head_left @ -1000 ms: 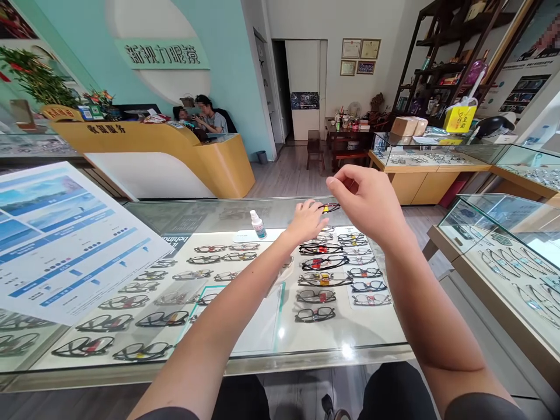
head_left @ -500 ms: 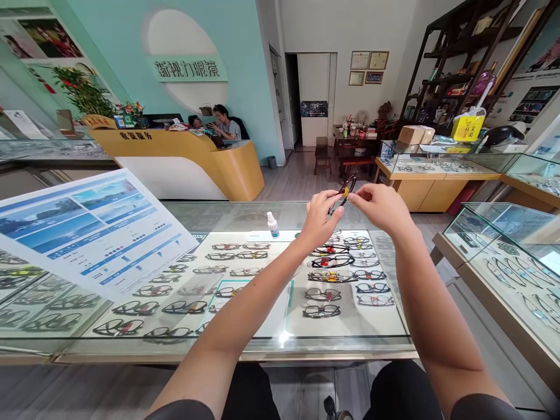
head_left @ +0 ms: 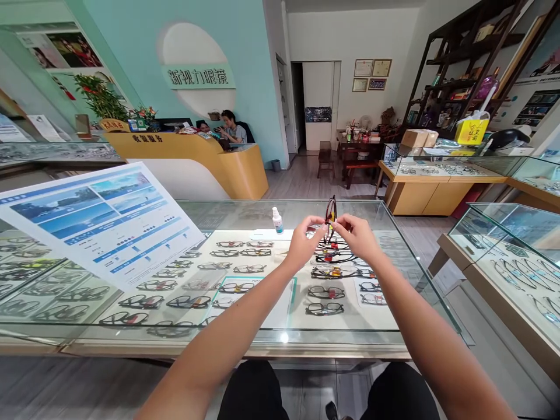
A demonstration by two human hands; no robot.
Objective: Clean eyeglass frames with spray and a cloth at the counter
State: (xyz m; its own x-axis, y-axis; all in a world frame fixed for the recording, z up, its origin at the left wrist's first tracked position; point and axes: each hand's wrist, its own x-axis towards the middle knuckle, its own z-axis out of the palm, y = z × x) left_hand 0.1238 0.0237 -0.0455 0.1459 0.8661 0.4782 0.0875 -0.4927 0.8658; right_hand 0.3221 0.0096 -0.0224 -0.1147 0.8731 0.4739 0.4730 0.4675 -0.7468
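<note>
A pair of dark-rimmed eyeglasses [head_left: 331,209] is held up on edge above the glass display case [head_left: 280,342], with a yellow tag on it. My left hand [head_left: 305,238] pinches it from the left. From the right, the fingertips of my right hand [head_left: 357,236] close on the same frame near its middle. Just behind my left hand a small white spray bottle [head_left: 277,221] stands upright on the glass. Under the glass, below my hands, lie rows of eyeglasses [head_left: 325,308], partly hidden by my hands.
On the left a printed sheet [head_left: 100,224] stands tilted over the case. More glass cases [head_left: 516,256] are at the right. Beyond, a yellow counter [head_left: 192,153] has two people behind it. A dark wooden table [head_left: 361,150] with stools stands at the back.
Both hands have lowered and drawn closer together. The eyeglasses have come down and left and turned more upright between them. The camera view has shifted slightly.
</note>
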